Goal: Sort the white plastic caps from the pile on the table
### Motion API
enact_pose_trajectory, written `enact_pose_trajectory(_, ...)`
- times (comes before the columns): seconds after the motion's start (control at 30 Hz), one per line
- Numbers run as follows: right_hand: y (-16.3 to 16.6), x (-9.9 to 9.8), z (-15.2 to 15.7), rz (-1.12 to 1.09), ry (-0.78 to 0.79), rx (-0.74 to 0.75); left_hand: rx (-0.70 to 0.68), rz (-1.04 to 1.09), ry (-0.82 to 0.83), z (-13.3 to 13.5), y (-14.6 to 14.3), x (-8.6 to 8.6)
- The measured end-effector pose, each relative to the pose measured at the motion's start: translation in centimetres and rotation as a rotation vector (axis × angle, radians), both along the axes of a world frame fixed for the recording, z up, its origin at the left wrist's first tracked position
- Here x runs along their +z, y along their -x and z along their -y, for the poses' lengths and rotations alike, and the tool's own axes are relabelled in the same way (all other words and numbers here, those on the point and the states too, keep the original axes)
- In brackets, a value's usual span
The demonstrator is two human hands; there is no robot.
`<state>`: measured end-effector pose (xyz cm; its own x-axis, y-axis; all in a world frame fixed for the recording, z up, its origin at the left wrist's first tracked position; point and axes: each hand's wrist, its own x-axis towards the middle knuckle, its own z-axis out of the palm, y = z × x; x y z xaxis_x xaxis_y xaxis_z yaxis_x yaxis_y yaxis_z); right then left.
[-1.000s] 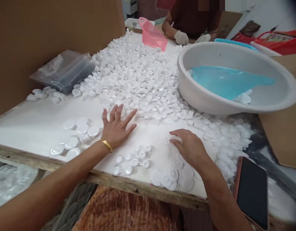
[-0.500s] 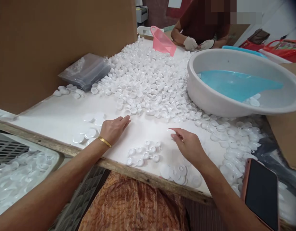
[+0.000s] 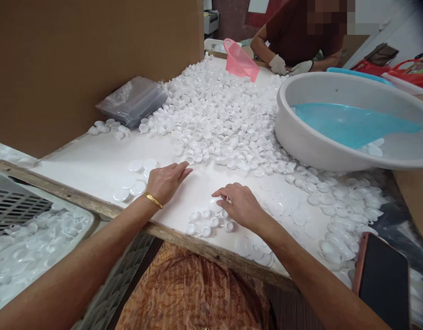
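My left hand (image 3: 168,181) is over the white tabletop at the near edge of a big heap of small white plastic cups (image 3: 225,114). Its thumb and fingers are pinched together; whatever they hold is hidden. My right hand (image 3: 237,201) is closed on a small white saucer (image 3: 216,200), partly covered by the fingers. Just below it lies a cluster of small white cups (image 3: 206,230), bottoms up. Flat white saucers (image 3: 137,187) lie by my left wrist, and others (image 3: 254,250) overlap under my right forearm.
A grey basin (image 3: 311,146) holding a blue scoop (image 3: 349,123) stands at right, a phone (image 3: 383,275) below it. A pink scoop (image 3: 241,62) and a co-worker's gloved hands (image 3: 290,66) are at the back. A bagged pack (image 3: 132,101) and a crate (image 3: 70,220) are left.
My right hand has moved left with the saucer, to just above the small cup cluster. My left hand stays by the heap's edge. The view has shifted slightly.
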<state>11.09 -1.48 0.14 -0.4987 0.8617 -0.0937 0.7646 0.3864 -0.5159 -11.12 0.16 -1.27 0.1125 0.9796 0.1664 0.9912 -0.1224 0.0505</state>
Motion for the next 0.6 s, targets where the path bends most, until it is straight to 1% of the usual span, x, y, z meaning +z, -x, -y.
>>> enact_pose_trajectory(0.13,0.2,-0.1,0.2,0.009,-0.050,0.005,0.018,-0.081,-0.027,0.0,-0.2,-0.2)
enact_pose_trajectory(0.3,0.8,-0.7,0.2,-0.013,-0.060,-0.007,0.038,-0.053,0.008,-0.5,-0.2,-0.7)
enact_pose_trajectory(0.43,1.8,-1.3,-0.8,-0.045,-0.095,-0.039,0.045,-0.032,-0.037,-1.0,0.4,-1.0)
enact_pose_trajectory(0.6,2.9,-1.7,-2.2,-0.110,-0.111,-0.099,0.001,-0.113,0.066,-0.7,0.6,-0.1)
